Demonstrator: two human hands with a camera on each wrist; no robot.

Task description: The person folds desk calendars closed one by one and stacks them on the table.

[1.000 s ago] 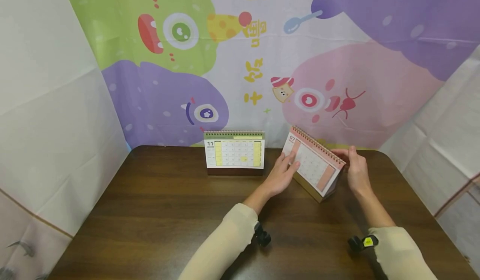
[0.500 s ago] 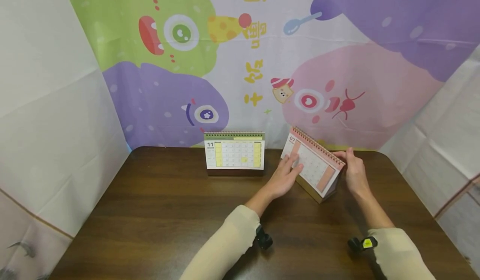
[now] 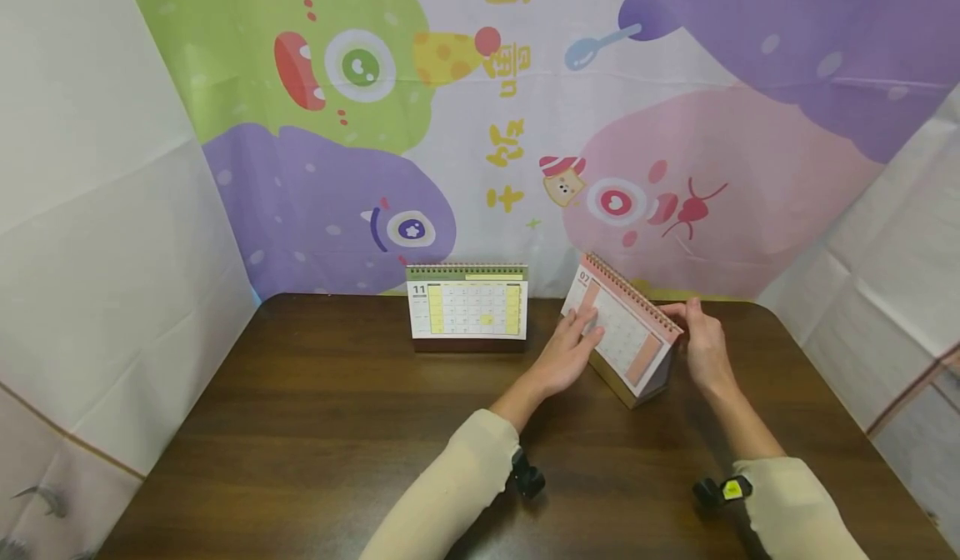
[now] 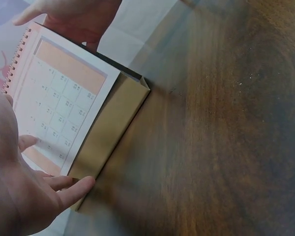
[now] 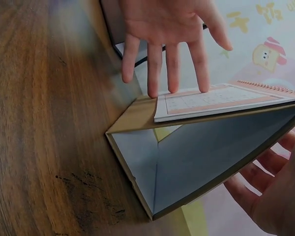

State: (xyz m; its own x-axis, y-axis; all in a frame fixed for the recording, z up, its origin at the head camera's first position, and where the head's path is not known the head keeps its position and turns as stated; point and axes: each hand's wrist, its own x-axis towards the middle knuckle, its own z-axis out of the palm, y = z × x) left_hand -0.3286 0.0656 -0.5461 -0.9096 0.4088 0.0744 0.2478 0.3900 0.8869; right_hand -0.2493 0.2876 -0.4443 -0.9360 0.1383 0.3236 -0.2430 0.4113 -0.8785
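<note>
A pink desk calendar (image 3: 624, 327) marked 07 stands angled on the table's right side, its spiral binding on top. Across its front lower left, the straight, spread fingers of my left hand (image 3: 564, 358) touch the page and the tan base (image 4: 110, 118). My right hand (image 3: 705, 350) is at the right end, thumb raised, fingers reaching behind the stand. From the right wrist, the hollow triangular stand (image 5: 206, 152) shows, with the right hand's fingers (image 5: 255, 177) along its back panel. A green calendar (image 3: 472, 308) marked 11 stands upright to the left, untouched.
The dark wooden table (image 3: 315, 427) ends at a cartoon-printed backdrop (image 3: 480, 127) just behind both calendars. White cloth walls (image 3: 112, 168) flank it on either side. A narrow gap separates the two calendars.
The pink calendar's right end has shifted slightly left and toward me, turning it a little. My right hand has moved a little left with it. The left hand has barely moved.
</note>
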